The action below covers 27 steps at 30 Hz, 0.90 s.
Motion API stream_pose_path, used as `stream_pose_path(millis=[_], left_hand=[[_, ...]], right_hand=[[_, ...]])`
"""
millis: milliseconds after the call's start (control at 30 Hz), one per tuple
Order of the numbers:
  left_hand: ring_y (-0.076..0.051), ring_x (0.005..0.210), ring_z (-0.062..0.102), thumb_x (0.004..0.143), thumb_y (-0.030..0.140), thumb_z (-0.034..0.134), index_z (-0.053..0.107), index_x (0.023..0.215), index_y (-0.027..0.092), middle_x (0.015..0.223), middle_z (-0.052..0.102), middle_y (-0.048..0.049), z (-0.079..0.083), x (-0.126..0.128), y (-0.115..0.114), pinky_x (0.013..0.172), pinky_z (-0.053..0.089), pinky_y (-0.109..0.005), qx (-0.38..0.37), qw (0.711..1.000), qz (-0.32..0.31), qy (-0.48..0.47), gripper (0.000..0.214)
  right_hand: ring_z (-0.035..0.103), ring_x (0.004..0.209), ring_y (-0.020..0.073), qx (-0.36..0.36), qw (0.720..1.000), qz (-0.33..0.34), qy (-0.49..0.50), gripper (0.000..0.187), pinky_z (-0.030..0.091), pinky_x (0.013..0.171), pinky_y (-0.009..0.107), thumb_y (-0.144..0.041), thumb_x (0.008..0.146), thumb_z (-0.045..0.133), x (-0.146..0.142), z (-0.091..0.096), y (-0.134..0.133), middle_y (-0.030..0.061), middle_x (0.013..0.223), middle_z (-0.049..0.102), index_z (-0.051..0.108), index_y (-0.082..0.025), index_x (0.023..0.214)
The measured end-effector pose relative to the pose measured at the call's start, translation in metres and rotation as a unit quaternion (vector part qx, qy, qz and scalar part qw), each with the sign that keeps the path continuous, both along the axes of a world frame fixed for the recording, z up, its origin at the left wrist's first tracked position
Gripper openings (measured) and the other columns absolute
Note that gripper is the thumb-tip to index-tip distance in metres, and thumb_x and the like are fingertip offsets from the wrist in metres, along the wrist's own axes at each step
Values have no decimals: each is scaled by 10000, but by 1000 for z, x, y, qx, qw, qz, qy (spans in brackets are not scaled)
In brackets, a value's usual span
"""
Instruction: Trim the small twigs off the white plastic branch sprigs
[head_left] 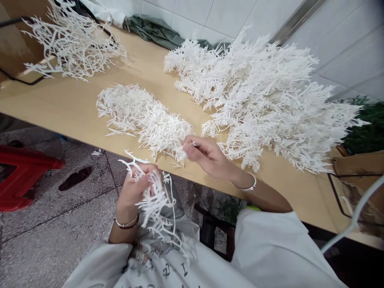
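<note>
Head view, and the left hand (135, 192) wraps its fingers round a white branching spray (156, 204), held up clear of the heap (144, 116), while the right hand (205, 156) narrowly pinches a small sprig (181, 153) right beside it!

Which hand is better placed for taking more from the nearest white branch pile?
The right hand, probably: it is beside the pile, while the left hand holds a white branch.

Left hand's fingers (139, 180) partly hidden by white sprig (154, 202), right fingertips (187, 146) blurred, cardboard box (357, 166) cut off
</note>
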<state>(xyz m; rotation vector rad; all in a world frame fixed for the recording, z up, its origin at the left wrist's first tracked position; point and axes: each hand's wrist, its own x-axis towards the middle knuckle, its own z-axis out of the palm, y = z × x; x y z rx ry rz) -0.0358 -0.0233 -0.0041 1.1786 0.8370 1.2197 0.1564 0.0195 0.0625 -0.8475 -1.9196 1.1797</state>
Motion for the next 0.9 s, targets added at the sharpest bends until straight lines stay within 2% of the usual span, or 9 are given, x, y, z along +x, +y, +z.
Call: stream_pose_path(millis=[67, 167, 233, 333, 400, 500, 600, 667, 900], left_hand=[[-92, 378, 447, 807, 492, 576, 548, 557, 177, 459, 533, -10, 1, 2, -4, 366, 337, -231, -16, 1000, -10, -18, 403], [-79, 451, 465, 832, 399, 588, 563, 621, 171, 536, 552, 6, 0, 10, -2, 426, 348, -208, -15, 999, 31, -10, 311], [-74, 477, 447, 847, 386, 572, 553, 654, 176, 563, 534, 18, 0, 14, 0, 451, 347, -201, -1, 998, 55, 12, 286], [-76, 545, 433, 863, 354, 557, 535, 731, 188, 638, 499, 26, 2, 19, 1, 505, 356, -198, 12, 997, 73, 28, 213], [-78, 570, 432, 861, 335, 564, 527, 774, 197, 676, 479, 29, 4, 21, 1, 530, 360, -205, 8, 997, 71, 35, 167], [-78, 558, 420, 854, 331, 573, 516, 753, 197, 660, 469, 35, 4, 22, 1, 545, 348, -219, 3, 996, 85, 34, 178], [-88, 558, 413, 834, 356, 594, 497, 679, 188, 607, 459, 38, 2, 21, 4, 566, 336, -235, 22, 993, 117, 25, 248], [-92, 540, 402, 820, 366, 609, 490, 656, 187, 579, 450, 40, 0, 21, 5, 555, 322, -244, 22, 992, 120, 29, 270], [-65, 513, 365, 751, 314, 692, 477, 626, 169, 552, 426, 60, -3, 21, 7, 511, 273, -220, -20, 993, 111, 41, 288]], right_hand=[[317, 487, 80, 108, 979, -101, -137, 303, 242, 507, 254, -369, 949, 406, 5, -6, 13, -49, 572, 344, 416, -191, 705], [392, 552, 109, 180, 921, -199, -284, 181, 288, 557, 269, -301, 929, 429, 15, -20, 33, -16, 652, 434, 447, -183, 792], [484, 670, 145, 225, 894, -222, -319, 86, 352, 611, 284, -249, 897, 456, 18, -28, 40, 39, 810, 524, 484, -169, 903], [541, 861, 198, 336, 865, -253, -273, 170, 427, 708, 329, -251, 888, 459, 15, -32, 38, 96, 978, 556, 495, -161, 1027], [553, 823, 178, 397, 864, -233, -205, 155, 448, 689, 317, -292, 912, 441, 9, -30, 30, 74, 902, 574, 506, -170, 980], [520, 648, 133, 462, 867, -131, -132, 306, 430, 580, 270, -466, 908, 437, 2, -24, 17, 11, 697, 539, 492, -178, 821], [493, 610, 133, 528, 826, -75, -182, 433, 390, 548, 267, -599, 821, 509, -4, -21, 7, 4, 649, 526, 486, -169, 768], [478, 594, 122, 524, 818, -62, -228, 423, 358, 535, 254, -579, 826, 522, -7, -20, 3, 4, 654, 532, 495, -161, 770], [419, 525, 93, 457, 854, -25, -247, 493, 309, 498, 234, -637, 830, 467, -11, -21, -1, -21, 610, 487, 491, -152, 749]])
